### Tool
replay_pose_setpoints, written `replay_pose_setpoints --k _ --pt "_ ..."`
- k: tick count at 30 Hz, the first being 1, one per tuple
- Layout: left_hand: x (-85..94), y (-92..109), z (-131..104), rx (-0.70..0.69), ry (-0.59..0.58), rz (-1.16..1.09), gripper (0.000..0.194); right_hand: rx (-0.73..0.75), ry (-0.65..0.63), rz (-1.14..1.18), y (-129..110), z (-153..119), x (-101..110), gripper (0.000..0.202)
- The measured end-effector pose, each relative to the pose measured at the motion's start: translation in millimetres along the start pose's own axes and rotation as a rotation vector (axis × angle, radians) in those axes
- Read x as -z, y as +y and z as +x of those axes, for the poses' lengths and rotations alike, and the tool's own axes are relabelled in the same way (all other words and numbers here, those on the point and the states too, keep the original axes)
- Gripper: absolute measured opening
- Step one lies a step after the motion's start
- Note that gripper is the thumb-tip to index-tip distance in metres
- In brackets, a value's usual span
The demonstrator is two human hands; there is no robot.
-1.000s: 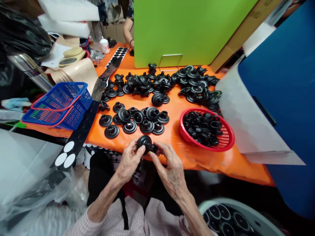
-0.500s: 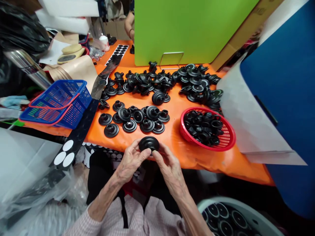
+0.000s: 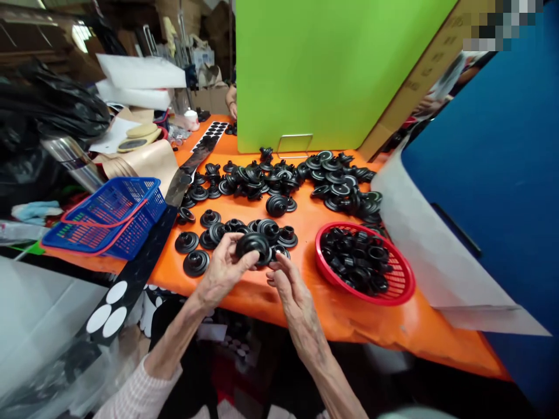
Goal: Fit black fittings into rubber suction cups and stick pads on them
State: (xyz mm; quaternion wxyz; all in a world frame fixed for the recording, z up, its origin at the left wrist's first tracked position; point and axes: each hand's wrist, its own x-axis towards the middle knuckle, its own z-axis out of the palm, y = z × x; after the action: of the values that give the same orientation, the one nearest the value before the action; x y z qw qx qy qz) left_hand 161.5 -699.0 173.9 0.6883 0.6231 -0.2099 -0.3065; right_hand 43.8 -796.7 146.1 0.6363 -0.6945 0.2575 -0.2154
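Note:
My left hand [image 3: 222, 272] grips a black stepped round disc part [image 3: 252, 244] by its edge, with the thumb in front and the fingers behind. The disc is held above the front of the orange-covered table [image 3: 257, 299]. Just right of it is my right hand [image 3: 297, 299], its fingers apart and nothing seen in them. Behind and beside the held disc lies a group of similar black discs with short necks [image 3: 195, 263], some partly hidden by my left hand. A red plastic basket [image 3: 395, 299] full of small black ring-shaped parts [image 3: 358, 256] stands to the right of my hands.
More black discs are heaped at the back [image 3: 248, 180] and back right [image 3: 340, 180]. Behind them rises a green board [image 3: 332, 70]. A blue basket [image 3: 109, 215] stands left. White paper [image 3: 419, 233] and a blue panel [image 3: 489, 174] border the right. A co-worker's hand [image 3: 233, 107] shows far back.
My hands, both on the disc before, have come apart. The left has carried the disc forward over the front group, and the right has let go. The view has tilted upward.

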Motion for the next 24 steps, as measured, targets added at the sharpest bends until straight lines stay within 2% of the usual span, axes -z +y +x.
replay_pose_setpoints --k 2,4,7,9,11,13,14,17,18,21,24 --pt "9.7 12 28 -0.058 -0.006 0.154 0.044 0.077 0.036 -0.088 -9 8 7 0.043" --pt "20.9 22 56 -0.108 0.03 0.401 0.045 0.165 0.065 -0.211 -16 15 22 0.033" --pt "38.8 30 95 -0.084 0.157 0.794 0.046 0.279 0.142 -0.429 -19 26 57 0.026" --pt "47.2 33 113 -0.02 0.186 0.941 0.043 0.345 0.198 -0.588 -17 36 86 0.024" --pt "47.9 32 128 -0.025 0.234 1.041 0.043 0.4 0.203 -0.74 -13 48 112 0.024" --pt "37.4 29 140 -0.123 0.24 1.153 0.042 0.433 0.15 -0.867 -9 59 130 0.024" --pt "28.0 26 145 -0.18 0.196 1.2 0.039 0.443 0.119 -0.914 -7 64 134 0.024" --pt "-9.3 13 162 -0.28 -0.042 1.217 0.035 0.482 0.064 -0.982 -9 75 130 0.024" --pt "-21.4 8 167 -0.287 -0.085 1.199 0.039 0.501 0.054 -0.98 -11 77 125 0.024" --pt "-44.7 -6 180 -0.29 -0.098 1.14 0.048 0.538 0.028 -0.949 -20 76 108 0.024" --pt "-45.2 -11 190 -0.244 -0.056 1.02 0.04 0.528 0.013 -0.891 -27 72 95 0.024"
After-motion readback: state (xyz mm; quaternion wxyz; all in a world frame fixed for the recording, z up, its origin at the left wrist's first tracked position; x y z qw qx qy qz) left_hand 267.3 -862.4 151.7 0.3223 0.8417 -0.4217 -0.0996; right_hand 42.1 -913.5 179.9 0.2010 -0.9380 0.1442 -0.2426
